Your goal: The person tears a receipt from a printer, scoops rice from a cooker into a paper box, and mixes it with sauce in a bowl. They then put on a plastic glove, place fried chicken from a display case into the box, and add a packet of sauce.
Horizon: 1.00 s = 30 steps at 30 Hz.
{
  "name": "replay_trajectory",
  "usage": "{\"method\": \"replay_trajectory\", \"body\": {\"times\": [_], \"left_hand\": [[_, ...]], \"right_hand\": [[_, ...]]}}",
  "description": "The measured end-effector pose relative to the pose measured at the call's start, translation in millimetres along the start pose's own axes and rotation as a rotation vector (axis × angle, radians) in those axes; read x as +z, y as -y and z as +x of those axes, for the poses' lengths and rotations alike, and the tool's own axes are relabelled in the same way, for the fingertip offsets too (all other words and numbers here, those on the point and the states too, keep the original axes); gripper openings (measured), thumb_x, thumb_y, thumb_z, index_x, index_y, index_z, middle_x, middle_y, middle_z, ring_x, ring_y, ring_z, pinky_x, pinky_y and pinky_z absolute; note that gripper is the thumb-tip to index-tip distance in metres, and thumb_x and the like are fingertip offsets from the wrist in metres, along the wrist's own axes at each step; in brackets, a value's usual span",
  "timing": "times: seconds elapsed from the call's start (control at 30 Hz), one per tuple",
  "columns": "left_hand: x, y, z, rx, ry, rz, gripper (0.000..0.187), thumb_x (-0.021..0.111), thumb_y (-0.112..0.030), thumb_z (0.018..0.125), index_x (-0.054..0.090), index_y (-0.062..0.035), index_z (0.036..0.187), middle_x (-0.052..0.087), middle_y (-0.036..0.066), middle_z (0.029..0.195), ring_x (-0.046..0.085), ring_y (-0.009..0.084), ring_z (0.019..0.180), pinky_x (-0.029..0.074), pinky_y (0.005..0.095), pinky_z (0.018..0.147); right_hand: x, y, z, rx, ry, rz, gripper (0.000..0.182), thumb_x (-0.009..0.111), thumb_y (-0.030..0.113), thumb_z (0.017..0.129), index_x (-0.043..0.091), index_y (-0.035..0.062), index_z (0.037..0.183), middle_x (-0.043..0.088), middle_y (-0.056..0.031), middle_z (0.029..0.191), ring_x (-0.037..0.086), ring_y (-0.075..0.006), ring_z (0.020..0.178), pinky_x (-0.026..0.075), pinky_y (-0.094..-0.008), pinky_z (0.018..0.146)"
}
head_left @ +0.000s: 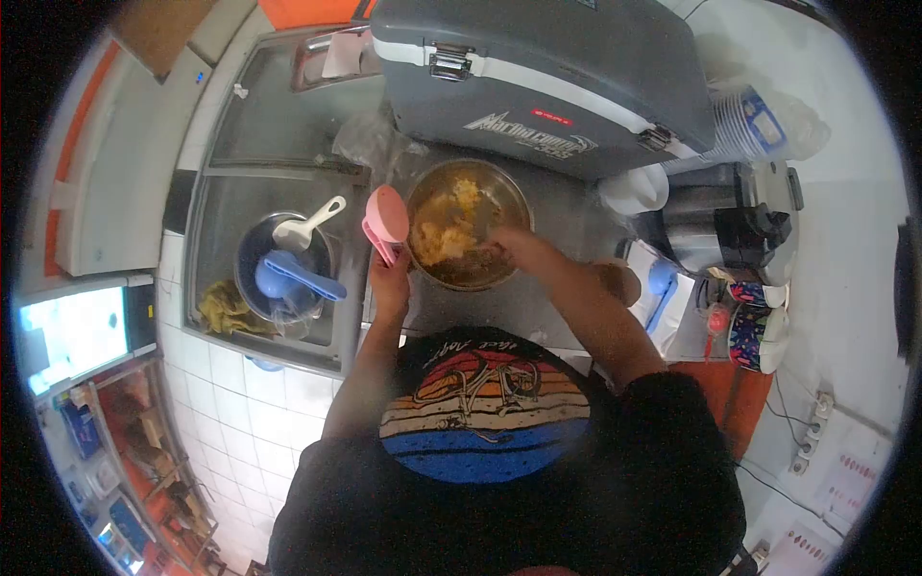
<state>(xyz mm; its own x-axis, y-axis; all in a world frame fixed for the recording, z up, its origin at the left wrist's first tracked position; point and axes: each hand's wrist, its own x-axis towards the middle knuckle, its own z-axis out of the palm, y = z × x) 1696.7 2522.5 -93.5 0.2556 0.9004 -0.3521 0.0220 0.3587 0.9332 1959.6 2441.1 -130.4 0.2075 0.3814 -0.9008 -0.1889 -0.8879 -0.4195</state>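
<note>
My left hand (390, 284) is closed around the handle of a pink scoop (387, 216) with a rounded head. The scoop is held up beside the left rim of a round metal bowl (523, 206). Yellowish, lumpy food (447, 235), perhaps rice, lies inside that bowl. My right hand (514, 248) reaches over the bowl's right side with its fingers closed. Whatever it grips is hard to make out against the food.
Left, a sink (216, 221) holds a dark basin (252, 252) with a white ladle (305, 228) and a blue scoop (283, 276), beside a yellowish cloth (226, 309). A large grey cooler box (538, 86) stands behind the bowl. At right are stacked cups (740, 125) and a dark appliance (701, 216).
</note>
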Motion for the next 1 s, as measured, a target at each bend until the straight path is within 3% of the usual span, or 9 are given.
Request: {"method": "replay_trajectory", "body": {"times": [0.2, 0.3, 0.4, 0.53, 0.7, 0.77, 0.83, 0.9, 1.0], "left_hand": [[0.9, -3.2, 0.0, 0.023, 0.040, -0.049, 0.016, 0.061, -0.009, 0.084, 0.057, -0.0032, 0.099, 0.058, 0.001, 0.082, 0.053, 0.0104, 0.072, 0.042, 0.0278, 0.062], [2.0, -7.2, -2.0, 0.017, 0.047, -0.100, 0.011, 0.061, -0.002, 0.086, 0.056, -0.0043, 0.095, 0.058, 0.001, 0.083, 0.053, 0.0090, 0.072, 0.044, 0.0254, 0.064], [3.4, -7.6, -3.6, 0.006, 0.015, -0.113, 0.011, 0.062, -0.002, 0.085, 0.056, -0.0045, 0.094, 0.057, 0.001, 0.082, 0.053, 0.0092, 0.071, 0.043, 0.0255, 0.063], [5.7, -12.2, -3.6, -0.034, -0.035, -0.040, 0.010, 0.063, -0.004, 0.086, 0.056, -0.0042, 0.093, 0.057, 0.001, 0.081, 0.053, 0.0090, 0.071, 0.043, 0.0253, 0.062], [2.4, -2.5, -4.2, 0.044, 0.028, -0.126, 0.014, 0.062, -0.008, 0.087, 0.057, -0.0035, 0.099, 0.058, 0.001, 0.084, 0.052, 0.0096, 0.073, 0.043, 0.0261, 0.064], [-4.4, 10.1, 2.2, 0.078, 0.092, -0.067, 0.022, 0.062, -0.015, 0.088, 0.057, -0.0032, 0.106, 0.058, 0.000, 0.088, 0.052, 0.0114, 0.077, 0.043, 0.0282, 0.067], [-3.0, 8.3, 2.5, 0.085, 0.044, -0.044, 0.021, 0.062, -0.015, 0.088, 0.057, -0.0034, 0.105, 0.058, 0.000, 0.088, 0.051, 0.0112, 0.076, 0.043, 0.0278, 0.067], [0.9, 1.5, 0.9, 0.069, 0.020, -0.029, 0.017, 0.061, -0.011, 0.088, 0.057, -0.0034, 0.102, 0.058, 0.000, 0.087, 0.052, 0.0105, 0.075, 0.043, 0.0269, 0.066], [5.1, -13.5, -5.9, 0.021, -0.001, -0.072, 0.011, 0.061, -0.004, 0.086, 0.056, -0.0033, 0.095, 0.057, 0.000, 0.082, 0.052, 0.0092, 0.072, 0.043, 0.0253, 0.065]], "right_hand": [[-15.2, 24.0, -69.5, -0.093, 0.045, 0.451, 0.021, 0.056, 0.019, 0.084, 0.065, 0.0004, 0.085, 0.061, -0.0062, 0.075, 0.050, -0.0165, 0.051, 0.041, -0.0347, 0.046], [1.4, 52.9, -104.4, -0.326, -0.313, 0.183, 0.026, 0.059, 0.022, 0.084, 0.066, -0.0022, 0.091, 0.064, -0.0098, 0.081, 0.058, -0.0225, 0.060, 0.045, -0.0375, 0.051], [7.2, 52.6, -75.9, -0.310, -0.566, -0.668, 0.036, 0.063, 0.026, 0.083, 0.064, -0.0050, 0.101, 0.065, -0.0155, 0.090, 0.065, -0.0281, 0.077, 0.051, -0.0408, 0.063], [41.4, 34.5, -75.7, -0.971, -0.952, -0.582, 0.041, 0.070, 0.030, 0.078, 0.065, -0.0052, 0.098, 0.067, -0.0178, 0.089, 0.066, -0.0321, 0.082, 0.053, -0.0431, 0.072], [11.9, 105.9, -108.3, -0.514, -0.457, -0.881, 0.034, 0.072, 0.030, 0.074, 0.070, -0.0001, 0.090, 0.068, -0.0171, 0.081, 0.067, -0.0339, 0.085, 0.051, -0.0483, 0.080], [26.2, 126.2, -90.5, -0.465, -0.459, -1.004, 0.031, 0.070, 0.028, 0.073, 0.070, 0.0028, 0.091, 0.069, -0.0173, 0.084, 0.066, -0.0322, 0.089, 0.049, -0.0480, 0.081], [41.5, 106.4, -54.7, -0.538, -0.372, -0.633, 0.028, 0.069, 0.026, 0.073, 0.070, 0.0041, 0.090, 0.068, -0.0171, 0.086, 0.065, -0.0317, 0.087, 0.049, -0.0462, 0.078], [56.5, 40.3, 26.4, -0.681, -0.172, 0.214, 0.026, 0.067, 0.025, 0.072, 0.068, 0.0039, 0.088, 0.067, -0.0164, 0.086, 0.064, -0.0324, 0.079, 0.050, -0.0429, 0.072], [25.6, 81.0, 16.8, -0.587, -0.117, -1.088, 0.025, 0.064, 0.023, 0.077, 0.067, 0.0041, 0.094, 0.066, -0.0163, 0.089, 0.064, -0.0301, 0.083, 0.050, -0.0433, 0.074]]}}
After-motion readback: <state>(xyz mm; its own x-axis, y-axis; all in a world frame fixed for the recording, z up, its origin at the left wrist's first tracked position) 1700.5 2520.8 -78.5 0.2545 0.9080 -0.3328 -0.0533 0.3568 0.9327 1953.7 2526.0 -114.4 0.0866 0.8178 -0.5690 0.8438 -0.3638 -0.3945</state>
